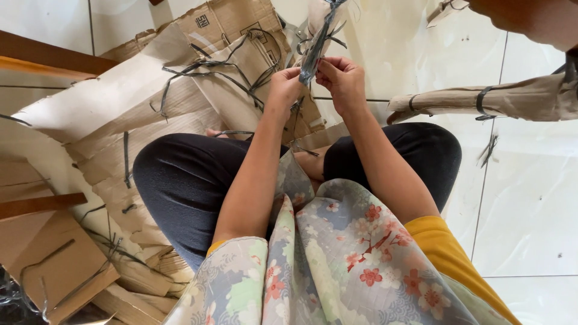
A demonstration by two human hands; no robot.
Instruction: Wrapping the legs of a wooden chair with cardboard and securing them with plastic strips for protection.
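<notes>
A dark strap (314, 51) was pinched between the left hand (284, 84) and the right hand (342, 78), both closed on it above the knees. Flattened cardboard (120, 114) strewn with loose straps (211, 66) was spread on the floor (530, 204) toward its left edge.

flattened box: brown cardboard (180, 90), black printed marks, left of and beneath the fingers
wrapped bundle: tan paper (530, 99), black-strapped, right of the fingers
</notes>
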